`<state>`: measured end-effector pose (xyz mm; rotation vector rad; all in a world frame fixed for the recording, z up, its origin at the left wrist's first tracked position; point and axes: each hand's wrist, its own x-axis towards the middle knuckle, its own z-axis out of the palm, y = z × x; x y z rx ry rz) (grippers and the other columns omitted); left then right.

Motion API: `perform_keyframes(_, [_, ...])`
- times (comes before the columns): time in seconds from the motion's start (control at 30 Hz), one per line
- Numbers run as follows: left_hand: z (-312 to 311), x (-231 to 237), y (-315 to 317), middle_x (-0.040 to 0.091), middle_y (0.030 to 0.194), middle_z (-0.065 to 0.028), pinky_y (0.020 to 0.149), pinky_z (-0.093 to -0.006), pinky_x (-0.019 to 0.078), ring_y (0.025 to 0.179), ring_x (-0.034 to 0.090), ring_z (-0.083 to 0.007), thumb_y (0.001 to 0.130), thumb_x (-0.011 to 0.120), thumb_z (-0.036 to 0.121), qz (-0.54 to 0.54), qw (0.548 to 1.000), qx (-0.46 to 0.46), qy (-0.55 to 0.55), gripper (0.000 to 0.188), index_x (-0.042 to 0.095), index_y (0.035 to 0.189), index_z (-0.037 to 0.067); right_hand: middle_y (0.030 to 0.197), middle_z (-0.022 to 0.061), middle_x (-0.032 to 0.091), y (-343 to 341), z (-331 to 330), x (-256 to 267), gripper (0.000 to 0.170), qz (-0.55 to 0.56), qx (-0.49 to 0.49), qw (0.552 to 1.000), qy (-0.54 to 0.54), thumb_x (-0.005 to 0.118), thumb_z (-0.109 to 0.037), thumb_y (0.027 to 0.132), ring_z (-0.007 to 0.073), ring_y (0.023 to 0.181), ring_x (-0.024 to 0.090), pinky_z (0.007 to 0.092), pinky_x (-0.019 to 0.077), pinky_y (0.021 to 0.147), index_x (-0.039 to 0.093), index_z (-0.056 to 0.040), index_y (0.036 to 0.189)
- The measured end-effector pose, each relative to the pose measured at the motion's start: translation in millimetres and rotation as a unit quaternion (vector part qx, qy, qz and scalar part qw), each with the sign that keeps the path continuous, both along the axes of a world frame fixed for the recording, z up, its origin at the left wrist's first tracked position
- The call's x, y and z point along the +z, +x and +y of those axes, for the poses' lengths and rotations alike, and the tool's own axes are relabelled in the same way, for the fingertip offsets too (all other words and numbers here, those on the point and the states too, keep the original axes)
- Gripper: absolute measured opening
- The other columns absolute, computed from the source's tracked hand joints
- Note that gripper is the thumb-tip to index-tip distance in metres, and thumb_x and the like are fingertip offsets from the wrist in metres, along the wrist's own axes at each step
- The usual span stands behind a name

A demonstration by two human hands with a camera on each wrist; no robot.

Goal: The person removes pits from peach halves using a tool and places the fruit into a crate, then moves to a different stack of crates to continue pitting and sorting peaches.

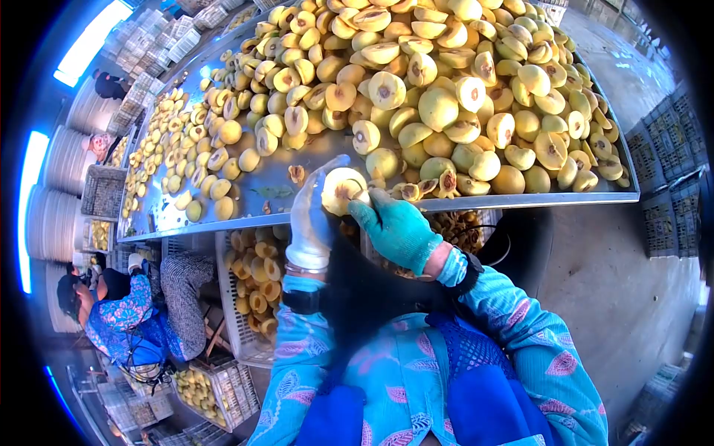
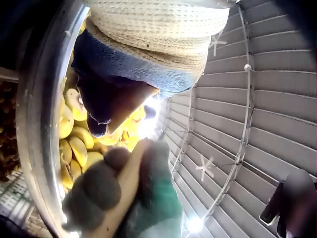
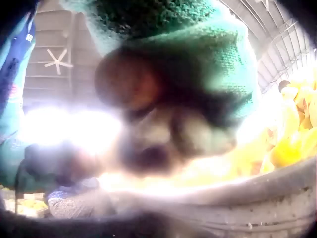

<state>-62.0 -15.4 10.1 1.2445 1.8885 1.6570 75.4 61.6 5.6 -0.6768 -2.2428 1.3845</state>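
A worker in turquoise sleeves printed with pink leaves (image 1: 520, 323) holds a halved yellow fruit with a brown centre (image 1: 343, 189) just above the near edge of a metal-topped table (image 1: 528, 201). The left hand, in a white and blue knit glove (image 1: 311, 215), is clamped on the fruit, cut face up. The right hand, in a green knit glove (image 1: 399, 232), meets the fruit's other side; the left wrist view shows its fingers wrapped round a narrow, pale brown handle (image 2: 130, 186), its far end hard to make out. The right wrist view is blurred around the fingers.

Below the table edge stands a white plastic crate (image 1: 232, 320) of hollowed fruit halves. Beyond the hands, a heap of cut yellow fruit (image 1: 439, 108) covers much of the tabletop, thinning toward its left end. At left, a person in blue patterned clothing (image 1: 134, 320) sits near another white crate of fruit (image 1: 239, 394). Farther off, dark slatted crates (image 1: 666, 156) are stacked at right, beneath a grey ribbed roof (image 2: 218, 114) hung with white fans (image 2: 204, 167).
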Motion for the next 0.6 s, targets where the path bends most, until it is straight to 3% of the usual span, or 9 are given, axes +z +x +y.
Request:
perform_keyframes(0.03, [2, -2, 6, 0.061, 0.114, -0.0131, 0.088, -0.0311, 0.0483, 0.097, 0.060, -0.0195, 0.100, 0.037, 0.034, -0.167, 0.985, -0.016, 0.029, 0.045, 0.056, 0.117, -0.004, 0.074, 0.0243, 0.058, -1, -1, -2, 0.037, -0.030, -0.006, 0.999, 0.018, 0.051, -0.039, 0.093, 0.0430, 0.071, 0.058, 0.0459, 0.0435, 0.059, 0.052, -0.0014, 0.092])
perform_keyframes(0.1, [8, -10, 18, 0.061, 0.109, -0.0122, 0.085, -0.0304, 0.0485, 0.093, 0.061, -0.0189, 0.101, 0.035, 0.037, -0.315, 0.945, -0.007, 0.087, 0.049, 0.056, 0.117, -0.004, 0.073, 0.0247, 0.058, 0, -6, -7, 0.038, -0.025, -0.015, 0.999, 0.022, 0.050, -0.039, 0.094, 0.0447, 0.070, 0.058, 0.0474, 0.0432, 0.059, 0.052, -0.0014, 0.091])
perform_keyframes(0.23, [14, -22, 30, 0.063, 0.103, -0.0127, 0.075, -0.0281, 0.0515, 0.085, 0.062, -0.0169, 0.097, 0.050, 0.033, -0.306, 0.936, 0.045, 0.165, 0.041, 0.057, 0.109, -0.005, 0.071, 0.0258, 0.058, 2, -18, -7, 0.040, 0.012, -0.024, 0.999, -0.033, 0.047, -0.039, 0.095, 0.0447, 0.069, 0.058, 0.0487, 0.0447, 0.059, 0.051, -0.0002, 0.091])
perform_keyframes(0.3, [14, -21, 31, 0.064, 0.099, -0.0126, 0.073, -0.0273, 0.0516, 0.082, 0.062, -0.0166, 0.096, 0.050, 0.032, -0.302, 0.938, 0.062, 0.158, 0.039, 0.058, 0.106, -0.005, 0.074, 0.0272, 0.060, 1, -24, -11, 0.042, -0.003, -0.022, 0.999, -0.049, 0.045, -0.041, 0.095, 0.0455, 0.071, 0.059, 0.0515, 0.0454, 0.060, 0.051, 0.0004, 0.091])
perform_keyframes(0.4, [9, -10, 40, 0.065, 0.094, -0.0124, 0.070, -0.0264, 0.0519, 0.078, 0.063, -0.0161, 0.096, 0.050, 0.031, -0.306, 0.938, 0.079, 0.139, 0.037, 0.060, 0.102, -0.005, 0.069, 0.0214, 0.061, 2, -33, -18, 0.046, 0.054, 0.006, 0.987, -0.153, 0.045, -0.044, 0.095, 0.0418, 0.066, 0.060, 0.0487, 0.0464, 0.061, 0.051, 0.0011, 0.089])
perform_keyframes(0.47, [6, -7, 42, 0.066, 0.091, -0.0122, 0.069, -0.0263, 0.0520, 0.076, 0.063, -0.0159, 0.096, 0.049, 0.030, -0.315, 0.937, 0.079, 0.129, 0.037, 0.061, 0.100, -0.005, 0.060, 0.0104, 0.056, 8, -36, -2, 0.049, 0.098, 0.035, 0.946, -0.308, 0.043, -0.050, 0.095, 0.0282, 0.051, 0.057, 0.0420, 0.0456, 0.047, 0.052, -0.0018, 0.087])
perform_keyframes(0.5, [3, -6, 41, 0.066, 0.091, -0.0120, 0.069, -0.0260, 0.0519, 0.075, 0.063, -0.0158, 0.096, 0.049, 0.031, -0.299, 0.945, 0.049, 0.121, 0.038, 0.061, 0.100, -0.005, 0.060, 0.0104, 0.056, 12, -33, 4, 0.049, 0.096, 0.037, 0.945, -0.311, 0.043, -0.050, 0.095, 0.0282, 0.051, 0.057, 0.0420, 0.0456, 0.047, 0.052, -0.0018, 0.087])
perform_keyframes(0.57, [-3, -6, 39, 0.066, 0.091, -0.0118, 0.068, -0.0257, 0.0517, 0.075, 0.063, -0.0157, 0.097, 0.048, 0.032, -0.280, 0.953, 0.023, 0.111, 0.039, 0.061, 0.100, -0.005, 0.056, 0.0021, 0.048, 21, -24, 12, 0.050, -0.014, 0.134, 0.831, -0.539, 0.041, -0.054, 0.094, 0.0138, 0.042, 0.048, 0.0320, 0.0370, 0.033, 0.052, -0.0063, 0.086])
perform_keyframes(0.6, [-7, -7, 38, 0.066, 0.091, -0.0114, 0.068, -0.0259, 0.0514, 0.075, 0.062, -0.0156, 0.097, 0.047, 0.032, -0.305, 0.946, 0.023, 0.106, 0.040, 0.061, 0.100, -0.005, 0.053, 0.0017, 0.045, 19, -28, 12, 0.048, 0.002, 0.134, 0.805, -0.578, 0.039, -0.055, 0.094, 0.0097, 0.036, 0.042, 0.0256, 0.0283, 0.027, 0.052, -0.0101, 0.085])
